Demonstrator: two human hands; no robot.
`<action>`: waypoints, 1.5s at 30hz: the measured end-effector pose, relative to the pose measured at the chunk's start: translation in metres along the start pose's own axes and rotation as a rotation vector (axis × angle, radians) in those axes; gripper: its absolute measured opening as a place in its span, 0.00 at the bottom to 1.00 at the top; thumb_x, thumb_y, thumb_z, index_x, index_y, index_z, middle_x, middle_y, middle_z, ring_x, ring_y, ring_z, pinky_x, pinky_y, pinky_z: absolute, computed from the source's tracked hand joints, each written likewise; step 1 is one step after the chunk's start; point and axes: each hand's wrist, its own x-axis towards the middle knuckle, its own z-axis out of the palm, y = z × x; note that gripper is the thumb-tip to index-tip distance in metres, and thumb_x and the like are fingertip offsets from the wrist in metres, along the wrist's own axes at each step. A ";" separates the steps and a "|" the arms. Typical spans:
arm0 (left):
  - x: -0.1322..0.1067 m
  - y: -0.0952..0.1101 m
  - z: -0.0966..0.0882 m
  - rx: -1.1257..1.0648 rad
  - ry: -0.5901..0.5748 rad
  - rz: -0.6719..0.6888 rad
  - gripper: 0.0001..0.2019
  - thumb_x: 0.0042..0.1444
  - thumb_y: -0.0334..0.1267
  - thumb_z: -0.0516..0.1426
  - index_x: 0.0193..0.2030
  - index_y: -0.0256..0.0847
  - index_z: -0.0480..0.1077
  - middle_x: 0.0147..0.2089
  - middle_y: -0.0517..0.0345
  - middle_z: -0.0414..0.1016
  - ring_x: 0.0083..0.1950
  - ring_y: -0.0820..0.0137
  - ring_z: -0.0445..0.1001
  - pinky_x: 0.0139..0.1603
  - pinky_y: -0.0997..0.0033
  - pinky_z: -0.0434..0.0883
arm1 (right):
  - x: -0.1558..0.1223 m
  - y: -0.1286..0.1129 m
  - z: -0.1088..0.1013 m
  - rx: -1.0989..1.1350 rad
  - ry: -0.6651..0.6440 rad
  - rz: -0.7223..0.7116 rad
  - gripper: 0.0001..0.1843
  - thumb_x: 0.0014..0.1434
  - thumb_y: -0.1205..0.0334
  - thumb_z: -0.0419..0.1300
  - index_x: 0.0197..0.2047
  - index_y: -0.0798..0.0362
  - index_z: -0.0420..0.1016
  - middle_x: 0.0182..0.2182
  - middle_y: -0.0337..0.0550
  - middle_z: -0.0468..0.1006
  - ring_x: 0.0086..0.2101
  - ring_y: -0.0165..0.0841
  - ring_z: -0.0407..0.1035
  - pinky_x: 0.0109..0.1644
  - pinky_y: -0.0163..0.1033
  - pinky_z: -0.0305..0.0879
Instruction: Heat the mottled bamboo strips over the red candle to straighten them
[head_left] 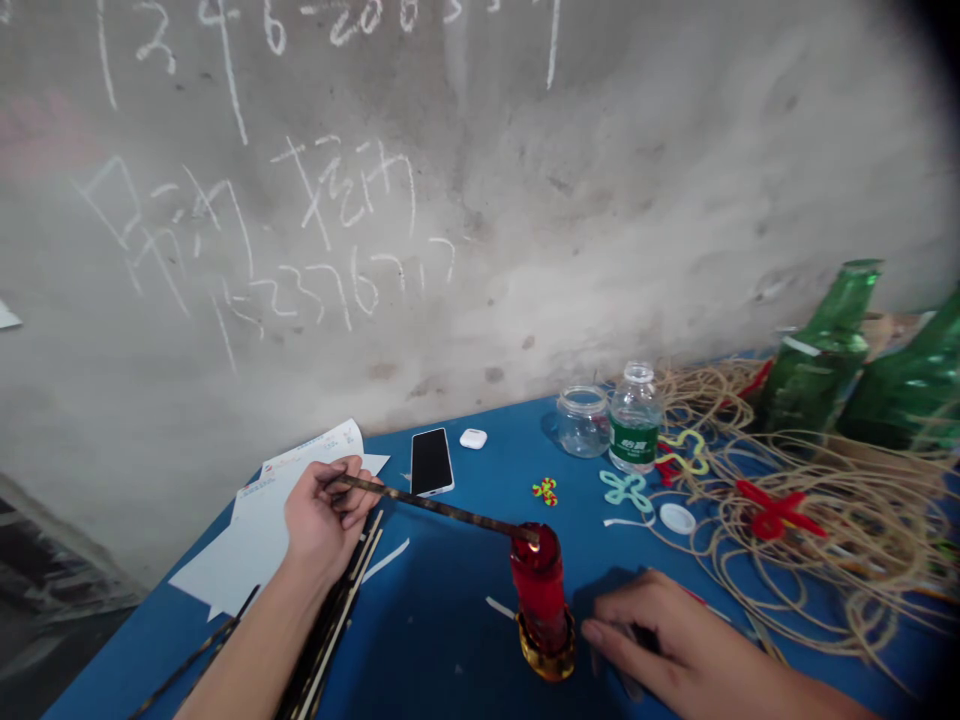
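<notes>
Left hand [326, 522] pinched a scorched stick [439, 508], tip in the top of a red candle [538, 588], lower center of the frame, on the blue table [450, 625]. Right hand [645, 630] curled just beside the candle base, grip unclear

Candle [538, 585] on table [427, 640], jar [583, 422] and bottle [634, 420] behind, twine [795, 520] right
</notes>
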 end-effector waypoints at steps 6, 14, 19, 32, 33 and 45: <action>0.000 0.000 0.000 -0.004 0.001 0.001 0.17 0.47 0.31 0.57 0.17 0.44 0.52 0.14 0.68 0.52 0.11 0.78 0.53 0.21 0.70 0.63 | 0.001 0.002 0.001 0.010 0.010 -0.006 0.30 0.76 0.39 0.50 0.29 0.50 0.70 0.25 0.38 0.75 0.30 0.32 0.70 0.36 0.38 0.57; 0.002 -0.001 -0.001 -0.010 -0.005 0.002 0.17 0.48 0.31 0.57 0.18 0.45 0.51 0.14 0.67 0.53 0.12 0.77 0.53 0.21 0.70 0.63 | 0.002 0.000 0.000 0.007 -0.003 -0.001 0.31 0.77 0.38 0.47 0.29 0.50 0.69 0.25 0.38 0.77 0.30 0.32 0.70 0.37 0.39 0.58; 0.001 -0.001 -0.002 -0.013 -0.005 -0.010 0.18 0.48 0.32 0.58 0.18 0.45 0.51 0.14 0.68 0.52 0.12 0.77 0.52 0.22 0.70 0.64 | 0.001 0.000 0.000 0.010 -0.004 0.019 0.32 0.77 0.38 0.46 0.28 0.50 0.69 0.26 0.40 0.78 0.31 0.33 0.71 0.37 0.39 0.58; 0.000 0.000 -0.002 0.002 -0.015 -0.015 0.19 0.48 0.33 0.58 0.18 0.45 0.50 0.15 0.68 0.51 0.13 0.77 0.51 0.21 0.70 0.62 | 0.002 -0.002 -0.002 -0.013 0.004 0.015 0.32 0.76 0.37 0.46 0.28 0.50 0.67 0.25 0.40 0.77 0.32 0.34 0.71 0.38 0.39 0.58; 0.000 0.000 -0.002 0.005 -0.014 -0.015 0.19 0.48 0.33 0.58 0.18 0.45 0.50 0.15 0.68 0.51 0.13 0.77 0.51 0.21 0.69 0.62 | 0.002 -0.001 -0.002 -0.013 0.004 0.012 0.32 0.76 0.38 0.47 0.28 0.50 0.67 0.25 0.40 0.77 0.32 0.34 0.71 0.37 0.39 0.57; 0.001 0.000 -0.003 0.024 -0.006 -0.005 0.20 0.48 0.33 0.58 0.19 0.45 0.47 0.15 0.68 0.50 0.13 0.78 0.50 0.21 0.70 0.64 | 0.002 -0.002 -0.002 0.015 0.012 -0.008 0.30 0.77 0.41 0.50 0.27 0.50 0.68 0.24 0.37 0.76 0.28 0.31 0.68 0.37 0.37 0.59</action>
